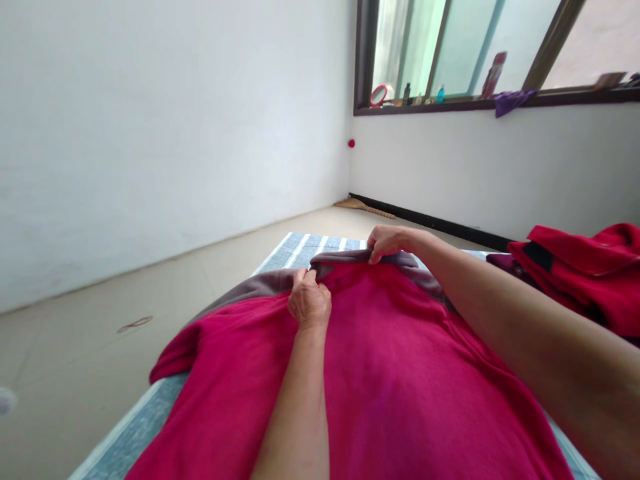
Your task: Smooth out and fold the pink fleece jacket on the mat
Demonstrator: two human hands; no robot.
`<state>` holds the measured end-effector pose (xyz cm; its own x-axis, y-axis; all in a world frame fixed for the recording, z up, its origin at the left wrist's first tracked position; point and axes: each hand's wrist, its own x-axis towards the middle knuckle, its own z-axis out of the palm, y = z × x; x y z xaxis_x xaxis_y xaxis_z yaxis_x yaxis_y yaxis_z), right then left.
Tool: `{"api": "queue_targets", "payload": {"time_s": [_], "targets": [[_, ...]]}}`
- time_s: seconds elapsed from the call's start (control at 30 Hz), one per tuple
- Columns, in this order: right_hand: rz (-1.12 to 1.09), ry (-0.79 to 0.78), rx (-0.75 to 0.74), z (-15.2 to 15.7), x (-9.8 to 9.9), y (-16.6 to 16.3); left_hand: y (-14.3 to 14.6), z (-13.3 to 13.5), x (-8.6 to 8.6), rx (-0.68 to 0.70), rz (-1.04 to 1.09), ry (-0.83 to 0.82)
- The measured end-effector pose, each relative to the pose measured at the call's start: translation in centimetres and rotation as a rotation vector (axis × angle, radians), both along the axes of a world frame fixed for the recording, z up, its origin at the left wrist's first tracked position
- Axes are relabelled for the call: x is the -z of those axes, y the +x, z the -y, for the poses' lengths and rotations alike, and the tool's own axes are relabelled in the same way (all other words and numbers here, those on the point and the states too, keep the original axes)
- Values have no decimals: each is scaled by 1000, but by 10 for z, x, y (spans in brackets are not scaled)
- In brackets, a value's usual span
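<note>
The top (pixel 385 373) runs lengthwise from bottom to centre frame, collar (pixel 343 256) pointing up; left hand (pixel 309 299) and right hand (pixel 386 241) pinch the collar.

Left hand (pixel 310 301): 6 o'clock, gripping the grey edge (pixel 343 257) of the crimson garment (pixel 390 360).
Right hand (pixel 389 241): 3 o'clock, gripping the same edge.
Striped cloth (pixel 145 420): beneath the garment, exposed at 8 o'clock.
Red clothes (pixel 595 267): far 3 o'clock.

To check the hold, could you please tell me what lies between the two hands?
In the head view, the grey fabric edge of the magenta cloth garment lies between the left hand and right hand.
</note>
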<state>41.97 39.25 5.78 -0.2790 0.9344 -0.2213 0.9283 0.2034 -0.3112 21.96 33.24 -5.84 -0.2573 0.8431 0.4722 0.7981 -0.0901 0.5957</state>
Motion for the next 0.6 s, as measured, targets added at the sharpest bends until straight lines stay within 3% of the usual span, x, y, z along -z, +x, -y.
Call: {"api": "queue_targets", "payload": {"time_s": [0.23, 0.4, 0.6], "targets": [[-159, -94, -107, -6, -12, -51, 3, -1, 4, 6, 117, 22], [-160, 62, 35, -6, 2, -96, -1, -7, 9, 53, 196, 117], [-249, 205, 170, -13, 12, -103, 2, -11, 8, 74, 301, 216]]}}
